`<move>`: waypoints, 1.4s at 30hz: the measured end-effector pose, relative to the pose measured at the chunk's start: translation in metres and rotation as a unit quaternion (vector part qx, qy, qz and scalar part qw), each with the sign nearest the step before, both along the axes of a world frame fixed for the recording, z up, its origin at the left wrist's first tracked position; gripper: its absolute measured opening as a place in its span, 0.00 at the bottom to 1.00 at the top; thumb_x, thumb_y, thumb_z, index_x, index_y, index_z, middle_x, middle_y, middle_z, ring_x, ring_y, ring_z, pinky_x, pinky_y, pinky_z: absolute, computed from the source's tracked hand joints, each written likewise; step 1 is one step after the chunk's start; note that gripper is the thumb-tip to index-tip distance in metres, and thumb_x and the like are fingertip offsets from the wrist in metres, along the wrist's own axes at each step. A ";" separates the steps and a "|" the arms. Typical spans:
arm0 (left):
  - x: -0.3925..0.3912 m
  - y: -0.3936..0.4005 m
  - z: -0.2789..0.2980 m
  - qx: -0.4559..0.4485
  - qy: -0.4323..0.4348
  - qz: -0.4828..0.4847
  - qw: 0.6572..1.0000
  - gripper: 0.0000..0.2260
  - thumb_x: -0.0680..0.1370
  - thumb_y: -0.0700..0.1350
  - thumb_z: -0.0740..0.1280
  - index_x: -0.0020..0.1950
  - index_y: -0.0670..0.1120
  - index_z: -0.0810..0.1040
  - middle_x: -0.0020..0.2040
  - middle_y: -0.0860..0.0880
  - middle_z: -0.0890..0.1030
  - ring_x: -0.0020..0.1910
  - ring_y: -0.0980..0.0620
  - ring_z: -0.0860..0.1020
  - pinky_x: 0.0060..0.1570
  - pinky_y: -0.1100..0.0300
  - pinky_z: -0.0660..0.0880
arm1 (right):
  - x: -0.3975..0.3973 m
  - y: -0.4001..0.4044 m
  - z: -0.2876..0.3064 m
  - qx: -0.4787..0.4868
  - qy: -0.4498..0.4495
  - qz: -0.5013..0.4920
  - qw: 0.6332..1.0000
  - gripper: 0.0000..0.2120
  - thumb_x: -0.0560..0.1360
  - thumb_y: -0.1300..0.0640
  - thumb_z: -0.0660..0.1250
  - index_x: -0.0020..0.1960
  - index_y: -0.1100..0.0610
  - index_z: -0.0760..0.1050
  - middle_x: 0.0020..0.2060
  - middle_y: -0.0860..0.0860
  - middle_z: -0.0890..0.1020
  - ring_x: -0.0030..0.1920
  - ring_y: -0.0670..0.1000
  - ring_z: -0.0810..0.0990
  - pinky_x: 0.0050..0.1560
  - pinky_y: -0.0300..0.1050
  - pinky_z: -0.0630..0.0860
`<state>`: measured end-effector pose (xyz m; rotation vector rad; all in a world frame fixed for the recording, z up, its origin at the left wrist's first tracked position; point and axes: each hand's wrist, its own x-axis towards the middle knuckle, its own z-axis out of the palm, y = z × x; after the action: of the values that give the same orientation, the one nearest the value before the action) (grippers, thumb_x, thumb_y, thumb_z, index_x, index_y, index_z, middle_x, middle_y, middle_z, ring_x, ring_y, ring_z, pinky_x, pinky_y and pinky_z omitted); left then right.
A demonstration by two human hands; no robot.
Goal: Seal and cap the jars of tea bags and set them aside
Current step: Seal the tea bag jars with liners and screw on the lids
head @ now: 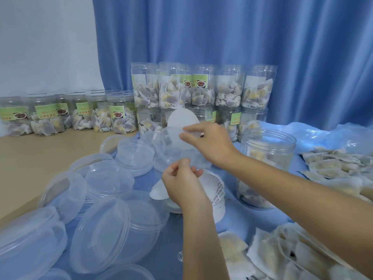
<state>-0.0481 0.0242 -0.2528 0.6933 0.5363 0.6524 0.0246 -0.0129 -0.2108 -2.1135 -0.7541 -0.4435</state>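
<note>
Jar labels [118, 111] too blurred to read. Lower jar row [230, 120] partly hidden behind hands [210, 142]. Lids [26, 245] cut off at left edge.

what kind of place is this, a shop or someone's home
Probably a small home packing setup, not a shop: labelled jars of tea bags in rows, loose lids and tea bags on a cloth-covered table.
</note>
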 end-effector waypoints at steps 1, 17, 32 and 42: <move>0.001 -0.002 -0.001 0.002 -0.007 -0.019 1.000 0.05 0.74 0.38 0.66 0.48 0.40 0.73 0.39 0.46 0.74 0.29 0.57 0.76 0.42 0.59 0.74 | -0.008 -0.010 0.001 0.042 0.008 0.012 0.999 0.13 0.74 0.49 0.69 0.57 0.52 0.81 0.53 0.44 0.81 0.55 0.43 0.76 0.48 0.26 0.65; 0.003 -0.013 -0.006 0.012 -0.155 -0.154 0.976 0.03 0.78 0.34 0.62 0.47 0.41 0.74 0.44 0.42 0.85 0.42 0.45 0.85 0.34 0.60 0.80 | -0.045 -0.106 -0.030 0.083 -0.386 -0.068 0.916 0.12 0.74 0.69 0.66 0.57 0.67 0.79 0.54 0.60 0.81 0.55 0.53 0.80 0.60 0.36 0.70; 0.002 -0.015 -0.001 0.091 -0.258 -0.256 0.927 0.20 0.72 0.44 0.68 0.63 0.42 0.75 0.55 0.42 0.82 0.54 0.47 0.81 0.45 0.53 0.80 | -0.048 -0.110 -0.020 0.033 -0.202 -0.010 0.979 0.27 0.70 0.62 0.72 0.67 0.58 0.70 0.59 0.52 0.75 0.57 0.48 0.72 0.59 0.34 0.67; -0.002 -0.013 0.001 0.093 -0.269 -0.259 0.923 0.23 0.70 0.40 0.68 0.66 0.42 0.73 0.60 0.39 0.80 0.59 0.44 0.79 0.54 0.50 0.79 | -0.060 -0.107 -0.015 0.098 -0.187 0.033 0.977 0.21 0.71 0.62 0.72 0.59 0.48 0.71 0.56 0.50 0.76 0.53 0.44 0.75 0.55 0.40 0.74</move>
<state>-0.0497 0.0116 -0.2516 0.7560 -0.2253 0.3656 -0.0358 -0.1201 -0.2254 -1.8352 -0.9486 -0.8588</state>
